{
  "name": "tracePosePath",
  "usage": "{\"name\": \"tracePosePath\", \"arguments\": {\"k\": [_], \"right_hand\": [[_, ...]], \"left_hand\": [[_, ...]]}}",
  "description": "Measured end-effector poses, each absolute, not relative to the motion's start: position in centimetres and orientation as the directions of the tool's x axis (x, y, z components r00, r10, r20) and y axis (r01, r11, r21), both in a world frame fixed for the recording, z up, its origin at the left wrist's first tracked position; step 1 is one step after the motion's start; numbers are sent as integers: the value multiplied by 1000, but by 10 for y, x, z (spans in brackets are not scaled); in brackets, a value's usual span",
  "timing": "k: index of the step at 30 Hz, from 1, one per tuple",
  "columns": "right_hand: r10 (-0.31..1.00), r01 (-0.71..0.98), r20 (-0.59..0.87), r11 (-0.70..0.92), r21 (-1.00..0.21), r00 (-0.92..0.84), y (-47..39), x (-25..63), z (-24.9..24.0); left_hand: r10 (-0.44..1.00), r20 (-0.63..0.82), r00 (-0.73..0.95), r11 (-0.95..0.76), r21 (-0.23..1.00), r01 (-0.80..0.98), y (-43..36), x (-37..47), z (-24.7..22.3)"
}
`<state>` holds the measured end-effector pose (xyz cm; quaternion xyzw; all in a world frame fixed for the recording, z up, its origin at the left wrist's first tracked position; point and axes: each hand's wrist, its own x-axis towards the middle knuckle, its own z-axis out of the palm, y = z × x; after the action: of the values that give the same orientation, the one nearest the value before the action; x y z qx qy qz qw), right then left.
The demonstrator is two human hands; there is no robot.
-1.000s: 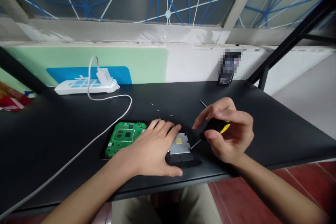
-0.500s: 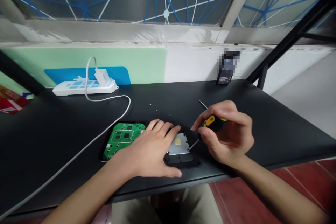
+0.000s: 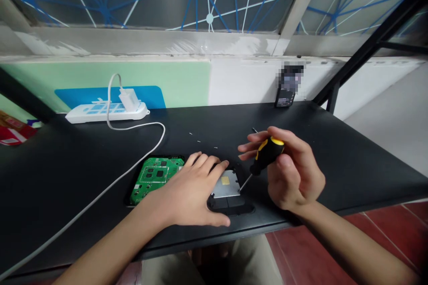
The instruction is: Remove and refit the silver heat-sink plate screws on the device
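My left hand (image 3: 192, 193) lies flat with its fingers spread over a black plastic casing (image 3: 242, 209), covering its left side. Inside the casing is a silver metal plate (image 3: 220, 191) with a small tan square on it. My right hand (image 3: 299, 178) holds a black-and-yellow screwdriver (image 3: 267, 156), tilted, with its handle between thumb and fingers; some fingers are stretched out. The screwdriver's tip meets the plate's lower right corner. Left of the casing, a green circuit board (image 3: 150, 180) sits in a dark shell, partly behind my left hand.
Several small screws, one a bit apart (image 3: 216, 147), lie beyond my left hand. A thin metal rod (image 3: 254, 130) shows behind my right fingers. Farther back are a white power strip (image 3: 107, 112) with a charger and cable (image 3: 140, 124), and a phone (image 3: 286, 95) leaning on the wall.
My right fingers have loosened and stretched out, and my hand has turned around the screwdriver handle, which shows more now. The tip stays at the same corner; my left hand has not moved.
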<state>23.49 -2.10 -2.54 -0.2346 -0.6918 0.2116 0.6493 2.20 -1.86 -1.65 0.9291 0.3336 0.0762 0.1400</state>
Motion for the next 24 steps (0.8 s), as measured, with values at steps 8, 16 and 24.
{"name": "tracePosePath", "arguments": {"k": [8,16,24], "right_hand": [[389,198,920,906,-373,-45,-10,237,-20],[496,28,866,868,-496,-55,-17,235,-26],[329,255,941,919,-301,-75,-11,241,-17]], "left_hand": [[637,67,768,-747,302,593,-18,22,-19],[633,67,771,-748,309,588,-17,20,-22],[641,61,765,-746,281,603,-18,20,-22]]}}
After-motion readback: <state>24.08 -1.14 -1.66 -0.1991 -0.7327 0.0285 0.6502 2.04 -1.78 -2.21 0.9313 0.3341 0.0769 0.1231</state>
